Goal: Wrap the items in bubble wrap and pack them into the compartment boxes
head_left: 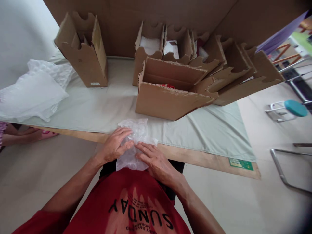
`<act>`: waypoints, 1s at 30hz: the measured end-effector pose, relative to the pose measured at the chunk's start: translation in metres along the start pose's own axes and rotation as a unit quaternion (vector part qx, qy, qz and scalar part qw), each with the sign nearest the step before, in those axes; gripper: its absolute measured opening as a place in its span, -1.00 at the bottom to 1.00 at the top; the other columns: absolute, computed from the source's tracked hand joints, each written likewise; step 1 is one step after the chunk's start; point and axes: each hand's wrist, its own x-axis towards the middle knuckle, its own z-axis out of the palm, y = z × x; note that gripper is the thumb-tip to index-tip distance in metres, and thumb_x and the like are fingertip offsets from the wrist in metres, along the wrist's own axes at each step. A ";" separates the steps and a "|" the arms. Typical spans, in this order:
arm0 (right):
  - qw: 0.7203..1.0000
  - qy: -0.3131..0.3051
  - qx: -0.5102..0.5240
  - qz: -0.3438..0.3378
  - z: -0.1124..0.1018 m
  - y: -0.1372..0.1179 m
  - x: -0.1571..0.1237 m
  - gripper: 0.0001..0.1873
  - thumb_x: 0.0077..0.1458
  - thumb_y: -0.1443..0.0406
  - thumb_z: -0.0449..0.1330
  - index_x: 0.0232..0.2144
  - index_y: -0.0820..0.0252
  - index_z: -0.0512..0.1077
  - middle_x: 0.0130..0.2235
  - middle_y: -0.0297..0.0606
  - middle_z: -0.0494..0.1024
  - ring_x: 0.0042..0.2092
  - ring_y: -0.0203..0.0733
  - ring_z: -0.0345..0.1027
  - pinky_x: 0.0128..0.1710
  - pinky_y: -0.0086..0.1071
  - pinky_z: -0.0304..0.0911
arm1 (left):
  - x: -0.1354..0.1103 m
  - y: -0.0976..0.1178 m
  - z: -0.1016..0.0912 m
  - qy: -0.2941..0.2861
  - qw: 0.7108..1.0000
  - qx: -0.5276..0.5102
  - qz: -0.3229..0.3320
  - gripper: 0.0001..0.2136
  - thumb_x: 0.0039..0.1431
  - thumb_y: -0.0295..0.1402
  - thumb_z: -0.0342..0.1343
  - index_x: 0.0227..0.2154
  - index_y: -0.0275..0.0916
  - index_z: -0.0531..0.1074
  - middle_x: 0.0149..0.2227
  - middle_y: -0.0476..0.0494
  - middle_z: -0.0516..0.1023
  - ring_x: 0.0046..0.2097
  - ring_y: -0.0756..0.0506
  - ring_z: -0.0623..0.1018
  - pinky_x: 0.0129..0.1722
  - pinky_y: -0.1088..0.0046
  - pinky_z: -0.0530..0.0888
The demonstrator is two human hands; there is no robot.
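Observation:
A crumpled clear plastic bag (136,136) lies over the near edge of the table (200,156), hanging partly past it toward my red shirt. My left hand (115,144) rests on the bag's left side, its fingers curled over the plastic and gripping it. My right hand (154,161) lies on the bag's lower right part, fingers stretched out and pressed flat on it. A pale green cloth (97,110) covers the tabletop under the bag.
An open cardboard box (165,100) stands just behind the bag, with red items inside. Several more open boxes (234,71) line the back right; one tall box (85,52) stands back left. A heap of plastic bags (34,91) lies at left. A stool (290,109) stands at right.

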 end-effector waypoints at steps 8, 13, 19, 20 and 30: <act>1.000 0.017 0.019 -0.001 0.021 -0.002 -0.006 -0.52 0.04 0.46 0.19 0.05 0.24 0.42 0.41 0.08 0.19 0.44 0.10 -0.01 0.33 0.06 0.08 | 0.028 0.006 0.004 -0.113 0.993 -0.019 0.021 -0.48 0.43 -0.10 -0.12 0.23 -0.38 0.38 0.31 -0.39 0.40 0.39 -0.25 0.30 0.41 0.03 0.20; 0.992 0.081 0.097 -0.017 0.027 0.004 -0.001 -0.56 0.04 0.34 0.24 0.02 0.21 0.42 0.31 0.07 0.37 0.37 0.10 0.16 0.29 0.03 0.12 | 0.028 0.004 0.004 -0.105 0.993 -0.039 0.021 -0.51 0.44 -0.11 -0.14 0.20 -0.31 0.41 0.29 -0.34 0.42 0.38 -0.24 0.31 0.40 0.02 0.21; 0.970 0.099 0.222 0.018 0.018 0.009 -0.001 -0.54 0.05 0.35 0.19 0.05 0.09 0.35 0.27 -0.05 0.42 0.32 0.02 0.25 0.29 0.01 0.10 | 0.026 -0.003 -0.005 -0.092 0.990 -0.098 0.029 -0.51 0.42 -0.03 -0.12 0.17 -0.21 0.46 0.24 -0.28 0.49 0.36 -0.25 0.34 0.39 0.01 0.22; 0.966 0.095 0.241 0.026 0.016 0.010 -0.001 -0.54 0.05 0.35 0.19 0.05 0.09 0.34 0.27 -0.05 0.42 0.32 0.02 0.26 0.29 0.02 0.10 | 0.024 -0.004 -0.009 -0.083 0.990 -0.113 0.026 -0.49 0.42 0.00 -0.13 0.17 -0.20 0.46 0.24 -0.28 0.49 0.36 -0.26 0.34 0.39 0.01 0.21; 0.908 0.067 0.399 0.111 -0.004 0.015 0.006 -0.69 0.10 0.26 0.26 -0.08 0.07 0.36 0.13 -0.18 0.51 0.10 0.00 0.39 0.09 -0.11 0.24 | -0.012 0.002 -0.026 -0.099 0.989 -0.106 0.004 -0.47 0.13 -0.08 0.29 0.14 -0.15 0.46 0.14 -0.24 0.55 0.20 -0.26 0.49 0.25 0.13 0.38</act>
